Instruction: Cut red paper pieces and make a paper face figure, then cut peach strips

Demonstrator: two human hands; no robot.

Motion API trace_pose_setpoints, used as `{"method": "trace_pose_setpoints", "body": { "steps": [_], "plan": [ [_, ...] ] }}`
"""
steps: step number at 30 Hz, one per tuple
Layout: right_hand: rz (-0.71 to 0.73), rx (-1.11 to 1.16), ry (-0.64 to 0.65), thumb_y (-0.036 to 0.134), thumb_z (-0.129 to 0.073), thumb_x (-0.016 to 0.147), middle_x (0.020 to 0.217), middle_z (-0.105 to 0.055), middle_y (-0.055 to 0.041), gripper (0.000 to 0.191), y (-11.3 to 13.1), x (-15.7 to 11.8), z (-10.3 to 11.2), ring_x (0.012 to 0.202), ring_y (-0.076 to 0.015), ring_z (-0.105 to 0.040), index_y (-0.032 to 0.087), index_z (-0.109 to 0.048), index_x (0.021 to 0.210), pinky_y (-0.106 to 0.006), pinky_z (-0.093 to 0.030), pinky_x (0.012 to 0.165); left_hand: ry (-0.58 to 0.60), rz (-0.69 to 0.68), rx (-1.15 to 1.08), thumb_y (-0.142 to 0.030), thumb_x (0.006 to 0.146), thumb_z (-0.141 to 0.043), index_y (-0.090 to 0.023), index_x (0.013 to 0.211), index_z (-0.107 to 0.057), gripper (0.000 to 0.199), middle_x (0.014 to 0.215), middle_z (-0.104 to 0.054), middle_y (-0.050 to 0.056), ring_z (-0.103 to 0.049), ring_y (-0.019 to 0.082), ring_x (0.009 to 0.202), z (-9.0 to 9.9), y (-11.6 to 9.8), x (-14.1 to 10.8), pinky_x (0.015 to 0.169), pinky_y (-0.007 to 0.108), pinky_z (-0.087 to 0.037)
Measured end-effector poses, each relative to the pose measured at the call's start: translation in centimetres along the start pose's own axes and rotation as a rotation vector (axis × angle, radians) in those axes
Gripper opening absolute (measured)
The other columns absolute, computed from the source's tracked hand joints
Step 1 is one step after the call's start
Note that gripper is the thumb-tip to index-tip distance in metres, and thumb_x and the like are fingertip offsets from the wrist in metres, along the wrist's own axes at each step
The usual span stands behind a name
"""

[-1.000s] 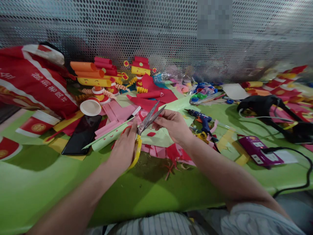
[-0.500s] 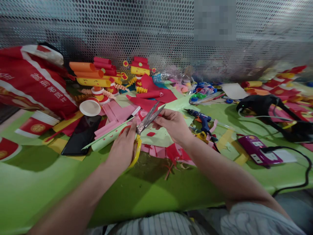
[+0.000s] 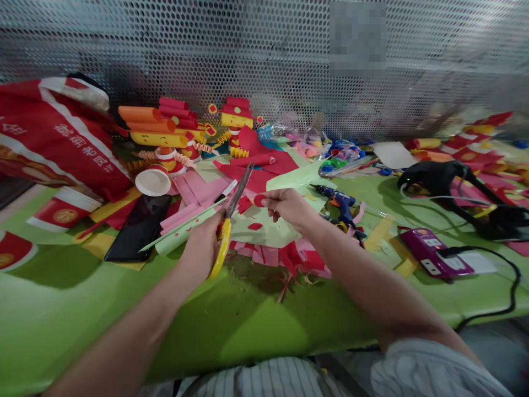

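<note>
Yellow-handled scissors (image 3: 224, 242) are in my left hand (image 3: 202, 245), its fingers wrapped round the handle. Their blades point up and away from me and lie closed together. My right hand (image 3: 287, 208) pinches a small rounded piece of red paper (image 3: 260, 200) between thumb and finger, a little to the right of the blades. Under both hands lies a pale green paper sheet (image 3: 270, 234) with a small red paper scrap (image 3: 255, 226) on it. Another red scrap (image 3: 244, 205) sits between the hands.
A black phone (image 3: 138, 229), a paper cup (image 3: 64, 209) and pink paper strips (image 3: 198, 190) lie to the left. Paper figures (image 3: 235, 118) stand behind. On the right are a blue glue gun (image 3: 341, 203), a purple power strip (image 3: 433, 253) with a cable, and a black strapped device (image 3: 438, 187).
The scissor blades have closed and swung away from my right hand as my left hand moved slightly left. The red piece now shows clear of the blades in my right fingers.
</note>
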State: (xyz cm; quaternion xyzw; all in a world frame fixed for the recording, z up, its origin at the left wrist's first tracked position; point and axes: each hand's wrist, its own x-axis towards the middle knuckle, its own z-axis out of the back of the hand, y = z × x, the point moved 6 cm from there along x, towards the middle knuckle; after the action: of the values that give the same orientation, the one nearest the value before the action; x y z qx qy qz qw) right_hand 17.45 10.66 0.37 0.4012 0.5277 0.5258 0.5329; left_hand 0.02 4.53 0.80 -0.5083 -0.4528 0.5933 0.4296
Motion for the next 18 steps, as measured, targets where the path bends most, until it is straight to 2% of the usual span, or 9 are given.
{"method": "trace_pose_setpoints", "body": {
  "steps": [3, 5, 7, 10, 12, 14, 18],
  "plan": [
    [0.035, -0.031, -0.013, 0.004, -0.062, 0.067, 0.046, -0.052, 0.0062, 0.018, 0.0, 0.4, 0.3, 0.039, -0.0058, -0.045, 0.015, -0.066, 0.081, -0.017, -0.036, 0.034, -0.021, -0.018, 0.042, -0.019, 0.07, -0.056, -0.018, 0.079, -0.059, 0.01, 0.055, -0.053, -0.005, -0.044, 0.006, 0.036, 0.0, -0.3, 0.2, 0.035, 0.018, -0.035],
    [0.071, -0.054, -0.031, 0.003, -0.062, 0.067, 0.049, -0.053, 0.0062, 0.019, 0.3, 0.8, 0.6, 0.039, -0.0059, -0.046, 0.015, -0.062, 0.081, -0.016, -0.035, 0.034, -0.029, -0.041, 0.072, -0.01, 0.065, -0.054, -0.019, 0.089, -0.059, 0.025, 0.062, -0.057, -0.005, -0.046, 0.006, 0.038, 0.1, -0.3, 0.2, 0.036, 0.017, -0.036],
    [0.101, -0.097, -0.048, 0.005, -0.063, 0.067, 0.048, -0.053, 0.0064, 0.016, 0.6, 1.5, 0.7, 0.039, -0.0062, -0.047, 0.015, -0.059, 0.078, -0.016, -0.034, 0.034, -0.021, -0.053, 0.095, -0.008, 0.065, -0.052, -0.019, 0.096, -0.058, 0.033, 0.065, -0.058, -0.005, -0.046, 0.005, 0.038, 0.1, 0.0, 0.1, 0.037, 0.018, -0.036],
    [0.113, -0.212, -0.043, 0.008, -0.063, 0.071, 0.048, -0.053, 0.0059, 0.009, 1.1, 3.3, 0.1, 0.039, -0.006, -0.045, 0.015, -0.059, 0.075, -0.017, -0.031, 0.035, -0.013, -0.086, 0.119, -0.013, 0.067, -0.053, -0.019, 0.098, -0.058, 0.032, 0.067, -0.059, -0.004, -0.047, 0.006, 0.039, 0.1, 0.3, -0.1, 0.037, 0.019, -0.036],
    [0.111, -0.32, -0.033, 0.011, -0.064, 0.071, 0.053, -0.058, 0.004, 0.006, 1.4, 4.7, -0.8, 0.041, -0.0054, -0.046, 0.014, -0.061, 0.076, -0.018, -0.034, 0.04, -0.017, -0.13, 0.127, -0.015, 0.067, -0.054, -0.019, 0.098, -0.058, 0.032, 0.071, -0.061, -0.002, -0.048, 0.007, 0.041, 0.3, 0.1, -0.2, 0.037, 0.02, -0.036],
    [0.169, -0.465, -0.016, 0.014, -0.065, 0.07, 0.06, -0.062, 0.0013, 0.004, 2.1, 6.1, -2.2, 0.051, -0.0066, -0.052, 0.012, -0.065, 0.073, -0.018, -0.039, 0.049, -0.025, -0.169, 0.126, -0.016, 0.066, -0.055, -0.019, 0.096, -0.058, 0.03, 0.075, -0.061, -0.002, -0.048, 0.007, 0.044, 0.6, -0.4, -0.3, 0.038, 0.019, -0.037],
    [0.296, -0.778, 0.066, 0.024, -0.064, 0.072, 0.07, -0.067, -0.0007, 0.016, 3.3, 8.9, -6.0, 0.065, -0.0122, -0.06, 0.014, -0.072, 0.082, -0.021, -0.043, 0.06, -0.085, -0.21, 0.092, -0.016, 0.066, -0.053, -0.019, 0.088, -0.057, 0.022, 0.079, -0.062, -0.002, -0.045, 0.005, 0.045, 1.5, -1.9, -0.3, 0.038, 0.018, -0.036]
  ]
}}
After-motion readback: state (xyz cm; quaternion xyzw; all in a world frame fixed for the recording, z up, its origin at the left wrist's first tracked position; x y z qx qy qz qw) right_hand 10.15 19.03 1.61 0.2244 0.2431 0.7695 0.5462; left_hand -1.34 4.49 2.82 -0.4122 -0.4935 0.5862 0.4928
